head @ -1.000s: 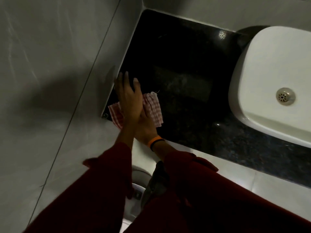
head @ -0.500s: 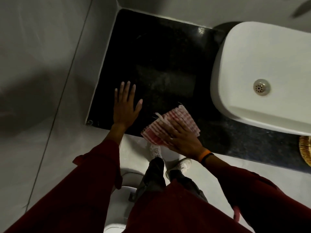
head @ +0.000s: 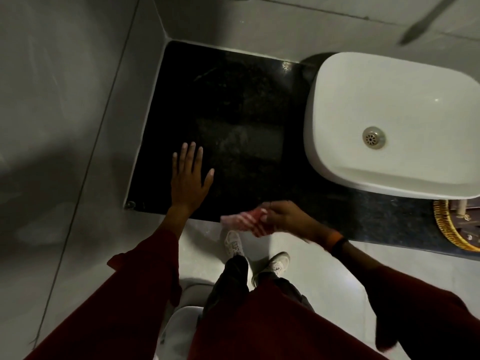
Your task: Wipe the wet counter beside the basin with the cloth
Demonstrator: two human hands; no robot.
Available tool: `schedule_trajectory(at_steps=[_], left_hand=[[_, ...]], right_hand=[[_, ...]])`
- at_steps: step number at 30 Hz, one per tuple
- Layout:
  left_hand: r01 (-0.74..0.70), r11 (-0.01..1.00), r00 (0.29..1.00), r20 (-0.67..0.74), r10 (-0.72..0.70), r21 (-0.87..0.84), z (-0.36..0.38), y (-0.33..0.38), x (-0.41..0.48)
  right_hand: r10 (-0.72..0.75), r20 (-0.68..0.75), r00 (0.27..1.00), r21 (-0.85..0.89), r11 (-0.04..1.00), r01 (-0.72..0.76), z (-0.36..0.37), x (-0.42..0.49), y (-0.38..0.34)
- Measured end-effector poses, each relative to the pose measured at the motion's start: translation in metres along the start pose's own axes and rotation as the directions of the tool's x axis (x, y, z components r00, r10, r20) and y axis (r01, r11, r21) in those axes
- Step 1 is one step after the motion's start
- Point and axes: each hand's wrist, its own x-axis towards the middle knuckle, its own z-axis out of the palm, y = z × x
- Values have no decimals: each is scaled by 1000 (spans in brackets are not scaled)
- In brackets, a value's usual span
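Observation:
The dark stone counter (head: 233,105) fills the corner left of the white basin (head: 389,120). My left hand (head: 188,180) lies flat on the counter near its front left, fingers spread, holding nothing. My right hand (head: 285,216) is at the counter's front edge, closed on the bunched red-and-white checked cloth (head: 246,222). The cloth is blurred and hangs partly past the edge, over the floor.
Grey tiled walls close in the counter at the left and back. A woven basket (head: 446,227) sits on the counter at the right, in front of the basin. My shoes (head: 233,242) stand on the pale floor, and a white fixture (head: 181,320) is below left.
The cloth moved from under both hands at the counter's left edge rightward and toward the front edge in my right hand, now bunched. My left hand stayed flat on the counter.

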Motion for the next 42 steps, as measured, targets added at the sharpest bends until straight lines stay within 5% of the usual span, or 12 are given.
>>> schedule_trajectory(at_steps=[3, 5, 7, 9, 12, 14, 17, 20, 28, 37, 39, 42], left_hand=[[-16, 1000, 999, 33, 16, 0, -2, 6, -1], [-10, 1000, 999, 41, 10, -20, -6, 6, -1], [31, 997, 1000, 4, -31, -77, -10, 5, -1], [97, 983, 992, -69, -109, -157, -15, 5, 0], [82, 971, 981, -153, -119, -223, -17, 12, 2], [-49, 981, 991, -133, 24, -189, -15, 27, 0], [-244, 958, 969, -16, 245, -148, -2, 70, -9], [-196, 975, 974, 94, 206, -103, 15, 107, -16], [-165, 986, 979, 118, 165, -8, 23, 84, -9], [181, 982, 977, 103, -187, 57, 5, 6, -15], [228, 973, 970, 91, -225, -27, 4, 16, -14], [287, 912, 956, 22, -293, -294, -7, 13, -11]], right_hand=[[16, 108, 994, 372, 927, -55, -21, 31, -24], [38, -32, 999, 406, 913, -22, -29, 50, -35], [87, -418, 904, 216, 976, 5, -28, 62, -37], [-54, -691, 721, -95, 995, -17, -17, 58, -31], [-295, -610, 736, -377, 924, 58, 11, 53, -20], [-309, -611, 729, -378, 923, 74, 26, 56, -14], [-176, -795, 581, -186, 982, 43, 35, 57, -10], [-105, -869, 484, -122, 993, -3, 35, 58, -3], [-138, -825, 548, -255, 956, -144, 32, 67, 12], [-252, -816, 519, -349, 932, -96, 52, 71, 6], [-361, -762, 538, -445, 895, -31, 60, 78, -6], [-518, -514, 684, -653, 753, 80, 79, 101, -32]])
